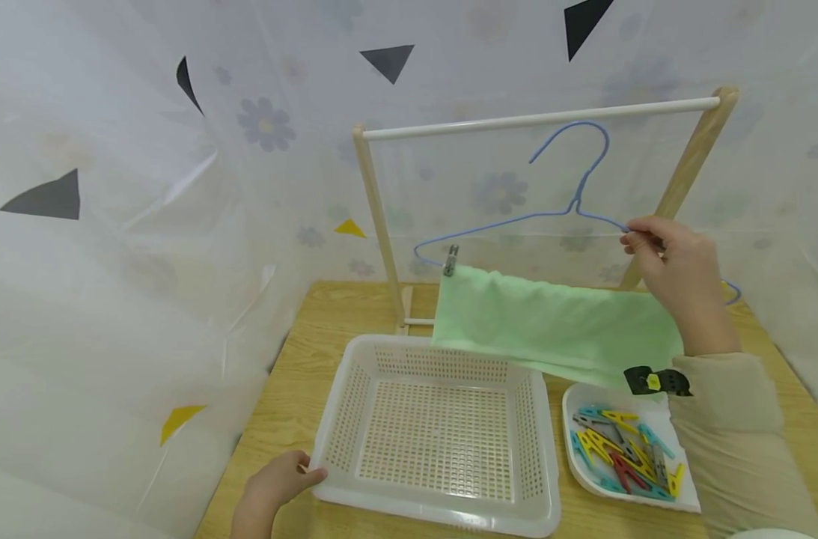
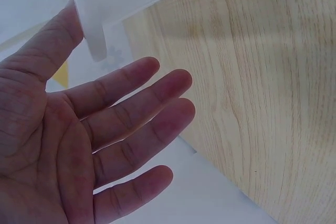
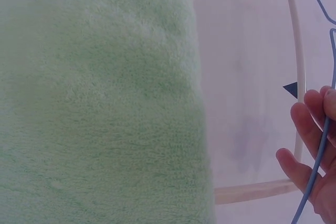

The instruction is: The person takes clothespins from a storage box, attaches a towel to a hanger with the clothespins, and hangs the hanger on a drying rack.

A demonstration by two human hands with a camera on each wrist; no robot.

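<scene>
In the head view my right hand [image 1: 678, 266] pinches the right shoulder of a blue wire clothes hanger [image 1: 496, 224] in front of the rack. A light green towel [image 1: 550, 322] hangs along its lower bar, with a grey clothespin [image 1: 451, 260] at the left corner; my hand and arm hide the right end. In the right wrist view the towel [image 3: 105, 103] fills the left side and the hanger wire [image 3: 318, 163] crosses my fingers. My left hand [image 1: 274, 486] touches the near left corner of a white plastic basket [image 1: 435, 509] with its thumb, the other fingers extended and apart.
A wooden rack with a white top rod [image 1: 543, 120] stands at the back of the wooden table [image 1: 294, 382]. Right of the basket, a white tray [image 1: 577, 479] holds several coloured clothespins [image 1: 627, 471]. A patterned curtain [image 1: 146, 299] surrounds the table.
</scene>
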